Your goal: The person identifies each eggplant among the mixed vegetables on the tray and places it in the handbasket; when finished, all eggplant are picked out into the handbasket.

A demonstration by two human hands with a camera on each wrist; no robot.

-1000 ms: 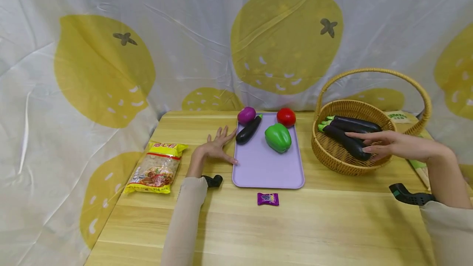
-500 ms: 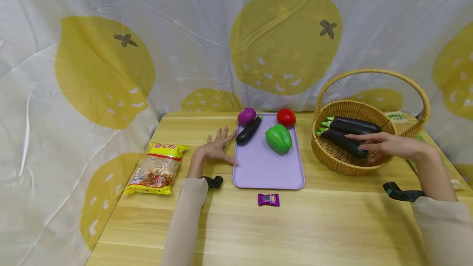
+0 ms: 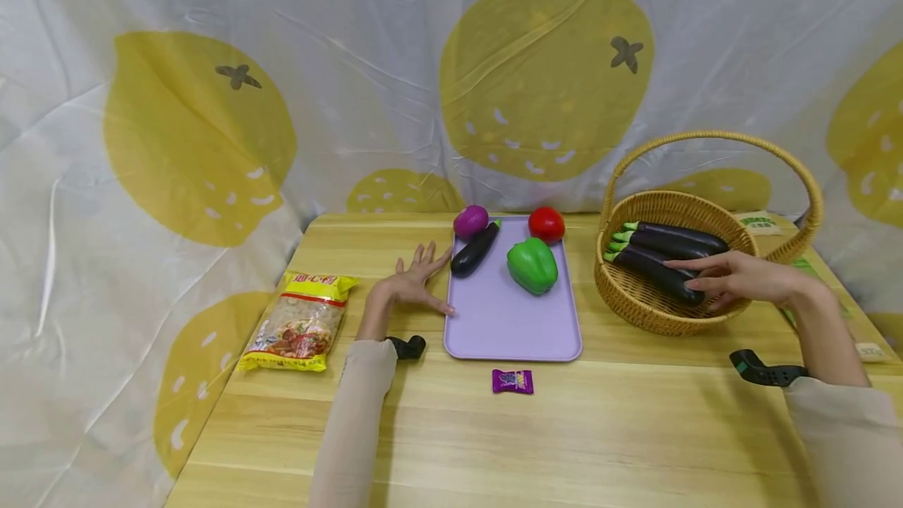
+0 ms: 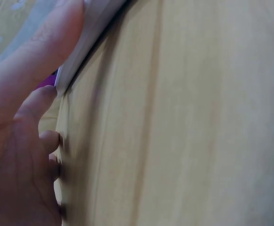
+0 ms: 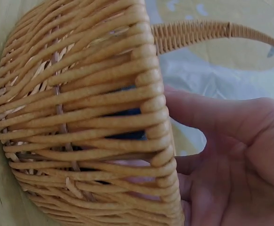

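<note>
My right hand (image 3: 748, 279) reaches over the near right rim of a wicker basket (image 3: 635, 312). Its thumb and fingers pinch the blunt end of the nearest eggplant (image 3: 650, 270), which lies beside two more eggplants (image 3: 680, 237) inside. From the right wrist, the weave of the basket (image 5: 89, 113) hides most of the fingertips of that hand (image 5: 231, 150). My left hand (image 3: 412, 286) rests with spread fingers at the left edge of a lilac tray (image 3: 511, 335). The left wrist view has the left thumb (image 4: 47, 52) against the tray's rim (image 4: 92, 35).
The tray bears a small eggplant (image 3: 475, 251), a green bell pepper (image 3: 532, 266) and a tomato (image 3: 546, 224); a purple onion (image 3: 470, 221) sits at its back left corner. A purple candy (image 3: 513, 381) lies before it, a yellow pasta bag (image 3: 299, 322) further left. The basket's handle (image 3: 712, 134) arches high.
The nearest eggplant has shifted slightly toward the front left of the basket, off the others, with the right hand at its end. The right forearm has swung a little left; the left hand stays put.
</note>
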